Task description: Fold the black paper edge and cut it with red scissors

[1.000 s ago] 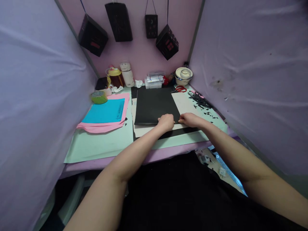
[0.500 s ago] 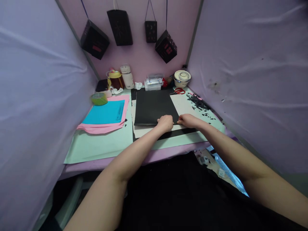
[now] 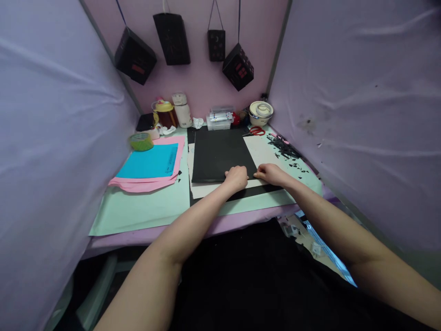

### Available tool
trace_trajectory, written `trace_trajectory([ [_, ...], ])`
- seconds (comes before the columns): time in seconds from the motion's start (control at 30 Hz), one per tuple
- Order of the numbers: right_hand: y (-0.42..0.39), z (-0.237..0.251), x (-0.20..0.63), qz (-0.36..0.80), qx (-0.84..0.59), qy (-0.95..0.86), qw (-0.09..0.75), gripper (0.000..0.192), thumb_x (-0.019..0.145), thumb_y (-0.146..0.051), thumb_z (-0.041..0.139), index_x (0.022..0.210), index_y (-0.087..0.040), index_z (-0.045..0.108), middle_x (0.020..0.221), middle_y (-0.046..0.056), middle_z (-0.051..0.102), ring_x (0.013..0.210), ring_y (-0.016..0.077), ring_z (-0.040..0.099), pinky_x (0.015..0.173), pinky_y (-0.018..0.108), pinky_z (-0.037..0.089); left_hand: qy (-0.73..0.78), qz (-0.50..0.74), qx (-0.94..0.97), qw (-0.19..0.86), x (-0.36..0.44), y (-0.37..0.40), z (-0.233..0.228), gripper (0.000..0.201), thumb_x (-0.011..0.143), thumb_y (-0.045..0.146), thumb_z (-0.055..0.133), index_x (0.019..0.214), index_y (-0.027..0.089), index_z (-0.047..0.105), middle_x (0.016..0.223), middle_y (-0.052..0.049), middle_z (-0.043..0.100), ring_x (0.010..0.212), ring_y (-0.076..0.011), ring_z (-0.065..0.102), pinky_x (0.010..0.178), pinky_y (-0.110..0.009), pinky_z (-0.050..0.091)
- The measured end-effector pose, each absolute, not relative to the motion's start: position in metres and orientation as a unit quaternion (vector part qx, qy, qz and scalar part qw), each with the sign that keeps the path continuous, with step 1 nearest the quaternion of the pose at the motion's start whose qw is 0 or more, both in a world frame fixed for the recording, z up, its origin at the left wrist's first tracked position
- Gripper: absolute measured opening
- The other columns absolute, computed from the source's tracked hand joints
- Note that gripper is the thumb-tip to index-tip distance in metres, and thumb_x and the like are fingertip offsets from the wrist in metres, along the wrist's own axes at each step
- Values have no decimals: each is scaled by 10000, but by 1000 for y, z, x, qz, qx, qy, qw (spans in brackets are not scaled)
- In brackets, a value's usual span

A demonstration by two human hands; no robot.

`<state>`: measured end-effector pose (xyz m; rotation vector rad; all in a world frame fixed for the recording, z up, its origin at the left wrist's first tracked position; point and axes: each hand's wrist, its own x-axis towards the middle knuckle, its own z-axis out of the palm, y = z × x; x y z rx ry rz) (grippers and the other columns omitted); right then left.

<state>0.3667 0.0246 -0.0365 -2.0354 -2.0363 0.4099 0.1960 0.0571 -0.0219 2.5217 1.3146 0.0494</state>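
A large sheet of black paper [image 3: 220, 154] lies at the middle of the table, possibly folded or stacked along its near edge. My left hand [image 3: 237, 177] is curled closed on that near edge, right of its centre. At the sheet's near right corner, my right hand [image 3: 269, 174] pinches the paper between thumb and fingers. Beneath it is a whitish board [image 3: 213, 189], resting on a black mat [image 3: 246, 193]. My left palm and most of its fingertips are hidden from view.
Blue sheets [image 3: 148, 162] on pink sheets [image 3: 138, 185] lie left, with a tape roll [image 3: 141, 142]. Red-handled scissors [image 3: 257, 131], bowls [image 3: 261, 113] and black scraps [image 3: 284, 147] are right. A marker box [image 3: 220, 119] and white bottle [image 3: 182, 110] stand behind. Black boxes [image 3: 136, 57] hang above.
The near left edge of the black paper has shifted slightly toward me. Both hands keep nearly the same place and hold.
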Motion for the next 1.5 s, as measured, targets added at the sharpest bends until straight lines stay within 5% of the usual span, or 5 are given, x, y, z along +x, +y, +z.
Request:
trace_trajectory([
  [0.23, 14, -28, 371, 244, -657, -686, 197, 275, 793, -437, 496, 745, -175, 564, 649, -12, 538, 602, 125, 447, 555, 231, 330, 454, 42, 878, 147, 193, 55, -26, 160, 888, 243, 512, 981, 158, 610, 1056, -126, 640, 1038, -263, 582, 819, -383, 470],
  [0.97, 33, -25, 368, 190, -688, -698, 56, 212, 786, -353, 556, 699, -170, 616, 622, 10, 589, 601, 132, 490, 561, 234, 330, 494, 37, 849, 182, 201, 61, -29, 168, 865, 322, 551, 935, 201, 645, 1086, -93, 663, 1046, -255, 584, 842, -380, 446],
  [1.5, 29, -35, 363, 143, -734, -656, 100, 176, 741, -291, 653, 792, -188, 521, 710, 5, 598, 634, 131, 500, 557, 225, 330, 507, 65, 841, 175, 203, 57, -28, 166, 832, 306, 601, 943, 182, 597, 1056, -104, 648, 1032, -272, 568, 822, -403, 429],
])
